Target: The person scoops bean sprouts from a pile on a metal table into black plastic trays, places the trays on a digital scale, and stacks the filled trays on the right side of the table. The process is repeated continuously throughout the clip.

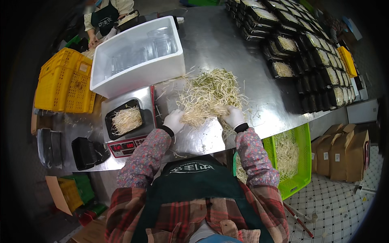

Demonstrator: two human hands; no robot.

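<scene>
Both of my hands wear white gloves and are at the near edge of a loose heap of bean sprouts [217,88] on the metal table. My left hand [174,121] touches the heap's left side, its fingertips hidden among sprouts. My right hand [234,118] grips a bunch of bean sprouts at the right side. Left of my hands, a black plastic tray [108,117] filled with bean sprouts [126,120] rests on a digital scale [149,121] with a lit red display. Stacked black trays [82,153] lie beside the scale.
A white foam box [136,73] holding clear plastic lids stands behind the scale, beside yellow crates [65,82]. Many filled trays [284,70] are stacked at the far right. A green crate of sprouts [305,164] sits below the table's right edge. Another person [106,18] works at the upper left.
</scene>
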